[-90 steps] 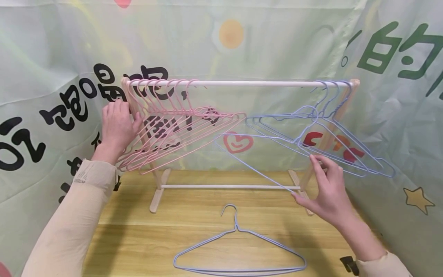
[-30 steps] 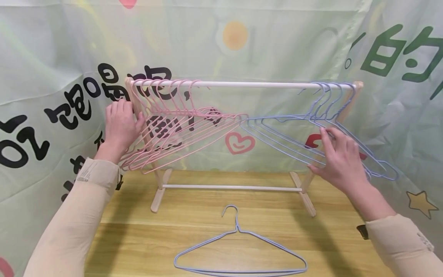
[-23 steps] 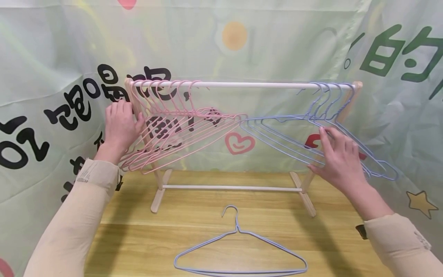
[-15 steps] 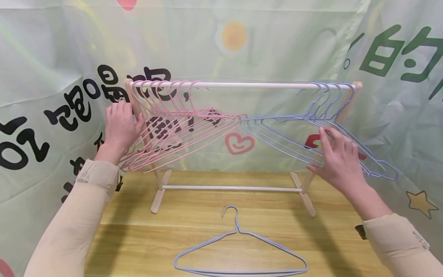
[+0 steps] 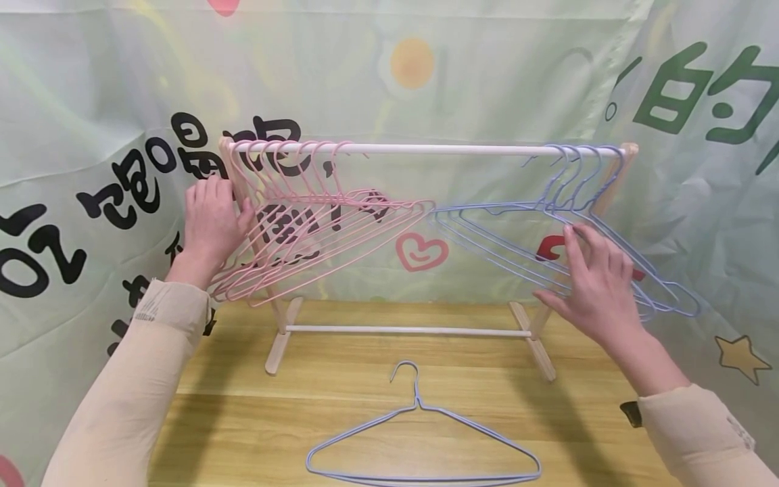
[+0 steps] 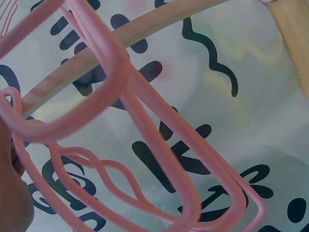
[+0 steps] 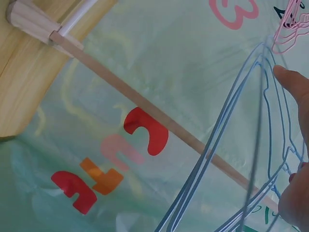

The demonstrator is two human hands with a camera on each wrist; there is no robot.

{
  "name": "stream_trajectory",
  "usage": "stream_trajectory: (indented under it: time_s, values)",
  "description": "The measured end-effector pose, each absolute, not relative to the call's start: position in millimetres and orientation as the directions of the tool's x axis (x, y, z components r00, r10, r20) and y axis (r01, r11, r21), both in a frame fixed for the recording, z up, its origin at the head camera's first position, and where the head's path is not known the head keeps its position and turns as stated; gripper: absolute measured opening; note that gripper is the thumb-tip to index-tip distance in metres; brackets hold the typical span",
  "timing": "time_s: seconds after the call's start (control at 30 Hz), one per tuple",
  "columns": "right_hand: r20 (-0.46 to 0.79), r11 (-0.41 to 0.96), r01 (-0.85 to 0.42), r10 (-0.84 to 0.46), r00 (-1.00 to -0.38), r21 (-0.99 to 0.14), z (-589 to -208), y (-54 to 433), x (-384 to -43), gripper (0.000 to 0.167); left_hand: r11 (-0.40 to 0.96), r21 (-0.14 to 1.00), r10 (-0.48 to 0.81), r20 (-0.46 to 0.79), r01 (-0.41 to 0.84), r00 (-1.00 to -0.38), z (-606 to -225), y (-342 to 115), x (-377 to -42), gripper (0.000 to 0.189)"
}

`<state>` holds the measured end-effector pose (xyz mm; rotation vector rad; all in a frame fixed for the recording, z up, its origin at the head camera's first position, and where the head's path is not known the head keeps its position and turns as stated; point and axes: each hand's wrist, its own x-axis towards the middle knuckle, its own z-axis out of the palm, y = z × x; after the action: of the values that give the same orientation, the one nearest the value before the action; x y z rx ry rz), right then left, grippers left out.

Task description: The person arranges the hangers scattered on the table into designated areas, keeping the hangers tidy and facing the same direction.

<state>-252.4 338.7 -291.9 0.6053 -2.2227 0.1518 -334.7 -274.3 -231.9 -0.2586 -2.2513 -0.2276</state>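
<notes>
In the head view my left hand (image 5: 213, 220) grips the left wooden post of a small clothes rack (image 5: 438, 149), thumb over the post's front. Beside it several pink wire hangers (image 5: 316, 250) hang from the white rail. My right hand (image 5: 599, 281) is at the front of several blue wire hangers (image 5: 487, 251) hung at the rail's right end. Its fingertips are right at the front hanger's shoulder, and the thumb stands off the wire. The right wrist view shows the extended thumb (image 7: 289, 79) beside the wires. More blue hangers (image 5: 420, 477) lie stacked flat on the table.
The rack's feet (image 5: 280, 348) stand on a wood-grain table (image 5: 255, 419); a lower white bar (image 5: 408, 330) joins them. A printed cloth (image 5: 487, 81) encloses the back and both sides. Bare rail shows between the pink and blue hooks.
The right hand has carried a blue hanger up to the rail, where its hook now sits. Just now the thumb has come off it and the hanger swings slightly right. The left hand keeps its place.
</notes>
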Motion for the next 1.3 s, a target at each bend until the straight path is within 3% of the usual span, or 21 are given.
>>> stream_trajectory:
  time_s: [0.2, 0.57, 1.13, 1.3]
  values:
    - [0.788, 0.862, -0.506, -0.334, -0.517, 0.033, -292.6, 329.2, -246.1, 0.116, 0.96, 0.076, 0.113, 0.773, 0.268, -0.624, -232.4, -274.4, -335.1, 0.028]
    - [0.859, 0.765, -0.642, -0.288, -0.423, -0.059, -321.7, 295.6, -233.5, 0.098, 0.959, 0.078, 0.112, 0.782, 0.274, -0.613, -232.7, -274.5, -334.8, 0.028]
    - [0.698, 0.695, -0.701, -0.422, -0.578, -0.16, -385.6, 252.4, -200.9, 0.095, 0.959, 0.086, 0.106, 0.778, 0.272, -0.619, -231.9, -274.1, -333.2, 0.028]
    - [0.596, 0.693, -0.695, -0.48, -0.644, -0.193, -404.8, 244.3, -188.1, 0.099, 0.957, 0.086, 0.109, 0.778, 0.277, -0.619, -231.8, -274.2, -333.3, 0.028]
